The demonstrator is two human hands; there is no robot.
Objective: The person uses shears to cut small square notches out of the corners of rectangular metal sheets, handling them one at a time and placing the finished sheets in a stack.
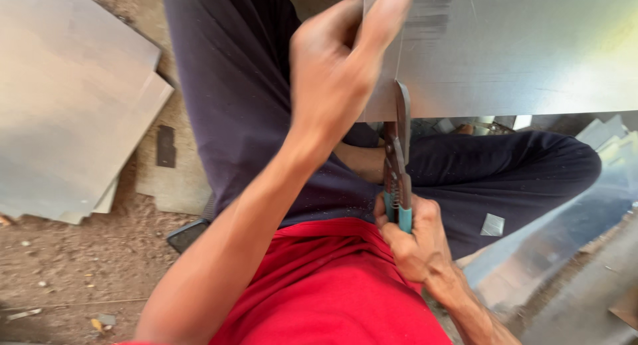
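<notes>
We sit on the dirt floor [60, 265] with a large metal sheet [518, 46] held up over our lap. Our left hand [335, 73] pinches the sheet's left edge, thumb on the near face and fingers wrapped behind, so that grip is closed on the sheet. Our right hand [415, 242] is clenched around the teal handles of the tin snips [397, 166], close against our red shirt [332, 292]. The snips point up and away from us, and their blades meet the sheet's lower edge just beside the left hand; whether the blades are parted or shut we cannot tell.

The sheet's lower edge runs level across the right half of the view, above our dark trousers [505, 166]. A small square metal offcut [492, 224] lies on the right trouser leg. To the left, well apart from the hands, a stack of flat sheets [73, 99] rests on the floor, its corners overhanging a board. More shiny sheet metal [565, 252] crowds the right side near our right forearm, leaving open floor mainly at lower left.
</notes>
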